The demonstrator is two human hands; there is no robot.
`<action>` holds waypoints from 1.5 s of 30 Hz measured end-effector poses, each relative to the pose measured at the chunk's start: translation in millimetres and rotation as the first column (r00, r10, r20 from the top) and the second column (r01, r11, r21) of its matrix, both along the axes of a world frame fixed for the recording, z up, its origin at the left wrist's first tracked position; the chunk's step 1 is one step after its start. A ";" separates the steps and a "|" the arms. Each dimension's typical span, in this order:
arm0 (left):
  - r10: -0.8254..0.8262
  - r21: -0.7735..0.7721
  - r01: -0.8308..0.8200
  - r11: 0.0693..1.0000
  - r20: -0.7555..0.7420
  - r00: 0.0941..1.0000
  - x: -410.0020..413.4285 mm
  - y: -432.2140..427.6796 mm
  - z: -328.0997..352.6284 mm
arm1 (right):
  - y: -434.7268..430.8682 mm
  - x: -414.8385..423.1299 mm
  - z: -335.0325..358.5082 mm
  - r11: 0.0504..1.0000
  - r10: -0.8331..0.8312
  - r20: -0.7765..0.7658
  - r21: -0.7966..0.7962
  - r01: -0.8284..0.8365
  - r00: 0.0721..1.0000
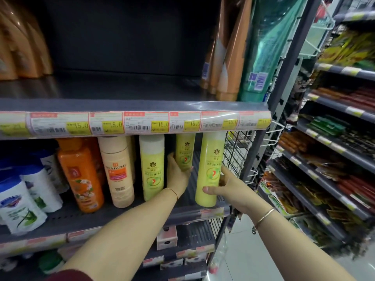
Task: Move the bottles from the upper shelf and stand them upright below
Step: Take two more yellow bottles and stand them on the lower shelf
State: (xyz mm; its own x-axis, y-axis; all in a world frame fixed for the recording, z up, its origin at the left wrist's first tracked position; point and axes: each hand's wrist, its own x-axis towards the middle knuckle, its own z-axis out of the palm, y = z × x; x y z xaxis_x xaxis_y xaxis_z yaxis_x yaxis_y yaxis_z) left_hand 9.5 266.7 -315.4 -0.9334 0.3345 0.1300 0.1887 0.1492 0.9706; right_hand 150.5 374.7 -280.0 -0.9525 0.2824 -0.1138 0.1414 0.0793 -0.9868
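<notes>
Three yellow-green bottles stand upright on the lower shelf. My left hand grips the rear one, set deep on the shelf. At the front right edge, a taller yellow-green bottle is held low on its side by my right hand. A third yellow-green bottle stands free to the left of my left hand. The upper shelf is bare in its middle, with orange bottles at its left and orange and green pouches at its right.
On the lower shelf to the left stand a cream bottle, an orange bottle and white bottles with blue caps. A wire side panel closes the shelf's right end. Another rack of packaged goods stands across the aisle at right.
</notes>
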 end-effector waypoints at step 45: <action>-0.061 -0.089 0.047 0.995 -0.167 0.984 53.2 -193.1 23.4 | -36.3 -42.1 -32.8 0.958 -0.078 -0.070 0.270 0.095 0.994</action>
